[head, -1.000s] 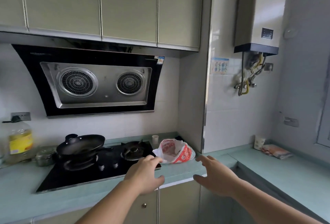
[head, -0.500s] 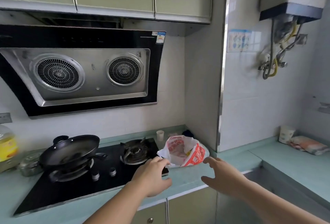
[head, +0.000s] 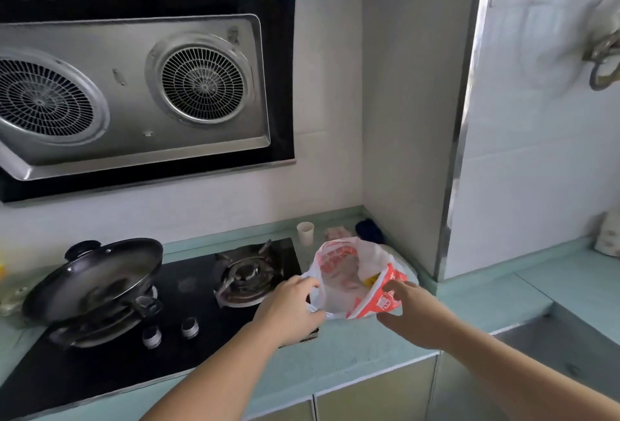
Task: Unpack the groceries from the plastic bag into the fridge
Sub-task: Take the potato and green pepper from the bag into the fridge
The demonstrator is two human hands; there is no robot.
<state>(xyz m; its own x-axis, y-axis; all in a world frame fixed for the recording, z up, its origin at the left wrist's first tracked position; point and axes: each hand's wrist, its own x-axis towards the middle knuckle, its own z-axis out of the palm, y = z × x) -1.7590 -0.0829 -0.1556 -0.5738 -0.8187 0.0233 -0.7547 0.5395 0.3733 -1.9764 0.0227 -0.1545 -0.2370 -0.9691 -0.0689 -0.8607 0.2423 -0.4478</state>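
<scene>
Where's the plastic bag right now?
In the head view, the plastic bag sits on the teal counter, right of the gas stove, between the left hand and right hand.

We face a worktop [head: 352, 350] with a stove [head: 134, 336] set into its left part. A pan [head: 97, 279] sits on the left of 2 burners; the right burner [head: 246, 274] stands bare. Right of the stove, a plastic bag [head: 352, 283] rests on the worktop, between our left hand [head: 288, 310] and right hand [head: 411, 313], both touching it. Behind the bag stands a cup [head: 305, 232]. An extractor hood [head: 134, 85] hangs above the stove.
</scene>
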